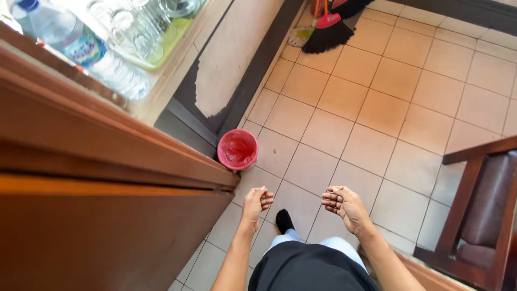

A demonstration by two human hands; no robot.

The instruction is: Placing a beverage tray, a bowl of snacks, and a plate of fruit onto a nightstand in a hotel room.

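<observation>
**Empty hands over tiled floor, red bin by the wall**

While both arms reach forward at waist height, the left hand [255, 202] hangs above the tiled floor [377, 113] with its fingers curled loosely inward and nothing between them. The right hand [344, 205] is held the same way, fingers bent toward the palm, gripping nothing. The two hands are apart from each other, with bare tiles showing between them.

Nearest to the left hand is a small round bin [237, 149] lined with a red bag. It stands upright on the floor, up against the base of the wall and just beside the corner of a brown wooden door [107, 215] that fills the left of the view. The left hand is near the bin but does not touch it.

Below the hands, a dark shoe [284, 221] rests on the tiles, and dark clothing over light trousers shows at the bottom edge.

Up on the left, a desk [161, 81] carries a clear plastic water bottle [81, 48] lying on its side and a green tray [172, 37] of upturned drinking glasses [129, 24]. At the top of the view, a black broom with a red head [327, 29] leans at the wall. On the right, a wooden chair [484, 210] with a dark padded seat stands well apart from the right hand.
</observation>
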